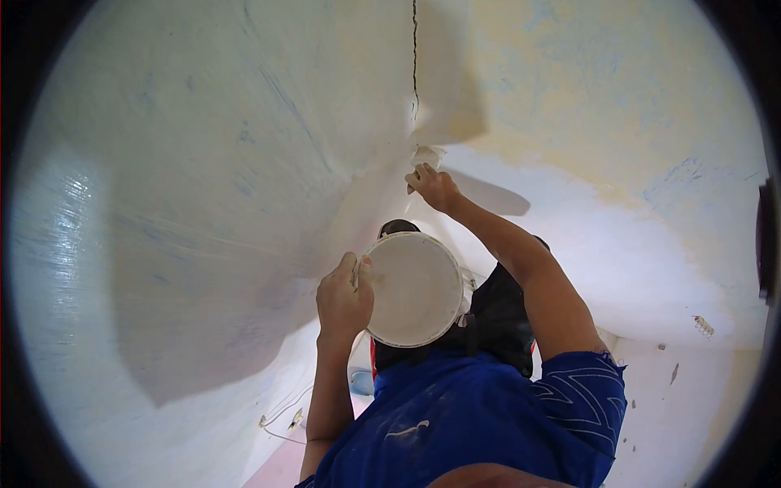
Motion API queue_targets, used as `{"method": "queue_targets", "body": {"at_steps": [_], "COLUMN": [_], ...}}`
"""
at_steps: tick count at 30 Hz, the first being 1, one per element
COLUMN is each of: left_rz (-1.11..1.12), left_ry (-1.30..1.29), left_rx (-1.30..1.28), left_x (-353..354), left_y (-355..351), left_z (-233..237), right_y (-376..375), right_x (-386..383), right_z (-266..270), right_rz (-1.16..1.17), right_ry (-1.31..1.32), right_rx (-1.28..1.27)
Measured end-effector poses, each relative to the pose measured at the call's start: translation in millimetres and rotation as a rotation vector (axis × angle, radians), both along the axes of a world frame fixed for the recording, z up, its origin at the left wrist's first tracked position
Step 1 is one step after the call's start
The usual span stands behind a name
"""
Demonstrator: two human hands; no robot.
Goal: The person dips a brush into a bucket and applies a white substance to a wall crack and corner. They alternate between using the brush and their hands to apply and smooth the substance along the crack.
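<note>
My left hand (345, 299) grips the rim of a round white bucket (413, 286), thumb over the edge, in front of my body. The bucket's inside looks whitish; how much it holds I cannot tell. Above it, my right hand (431, 185) is closed around a putty knife (426, 156), whose pale, coated blade lies at the wall corner. A dark crack (415, 61) runs up the corner above the blade.
A greenish-white wall (203, 203) fills the left, and a white and yellowish wall (586, 146) the right. Loose wires (285, 411) stick out at the lower left. A dark object (765, 242) sits at the right edge. A blue container (361, 382) stands below.
</note>
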State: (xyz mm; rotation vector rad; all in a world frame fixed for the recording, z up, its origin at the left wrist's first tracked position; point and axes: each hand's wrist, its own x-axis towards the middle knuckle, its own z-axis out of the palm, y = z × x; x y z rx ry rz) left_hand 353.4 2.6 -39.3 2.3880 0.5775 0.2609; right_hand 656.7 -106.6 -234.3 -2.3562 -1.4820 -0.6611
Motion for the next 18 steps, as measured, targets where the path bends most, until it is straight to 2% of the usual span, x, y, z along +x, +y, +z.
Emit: {"method": "queue_targets", "body": {"at_steps": [1, 3, 4, 6, 8, 11, 13, 15, 18], "left_rz": [0.006, 0.018, 0.014, 0.025, 0.016, 0.02, 0.031, 0.02, 0.02], "left_ry": [0.009, 0.023, 0.002, -0.014, -0.041, -0.051, -0.031, -0.017, 0.012], "left_rx": [-0.008, -0.023, -0.016, -0.023, -0.007, -0.02, -0.059, -0.078, -0.128], "left_x": [0, -1, -1, 0, 1, 1, 1, 1, 1], "left_y": [0, 1, 2, 2, 3, 6, 8, 9, 8], "left_z": [0, -1, -3, -5, -7, -11, -11, -10, -8], "right_y": [2, 1, -4, -20, -38, -73, -94, -113, -134], "right_x": [1, 5, 7, 10, 9, -18, -49, -81, -112], "right_z": [3, 15, 24, 46, 85, 183, 233, 271, 260], "right_rz": [-0.003, -0.097, -0.093, -0.046, -0.123, -0.14, 0.02, 0.053, 0.169], "right_ry": [0.002, 0.373, 0.377, 0.457, 0.569, 0.868, 0.986, 1.015, 1.213], "right_rx": [0.006, -0.106, -0.114, 0.232, 0.334, 0.46, 0.658, 0.634, 0.563]}}
